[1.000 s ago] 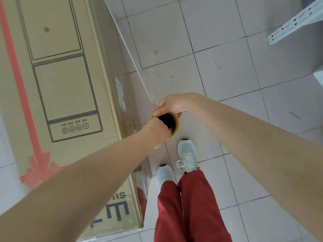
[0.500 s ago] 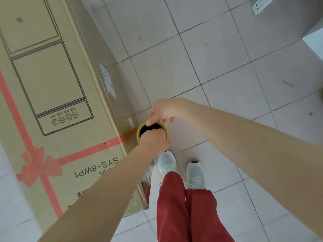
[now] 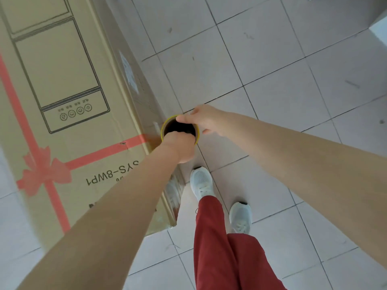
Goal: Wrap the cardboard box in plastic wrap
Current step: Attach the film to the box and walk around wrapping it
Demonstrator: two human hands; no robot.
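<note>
Centre frame, the plastic wrap roll (image 3: pixel 179 128) is held just beside the cardboard box (image 3: pixel 62 80) at left. Its core is hooked by the left hand (image 3: pixel 181 147) and its rim pinched by the right hand (image 3: pixel 202 120), seemingly so it spins.

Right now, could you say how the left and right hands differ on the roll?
The left hand hooks fingers into the roll at its near edge; the right hand pinches its far edge. The left arm crosses the cardboard box; the right arm is over floor. Both grip the roll.

cardboard box (image 3: pixel 62 80) cropped left, roll (image 3: pixel 181 128) mostly hidden
</note>
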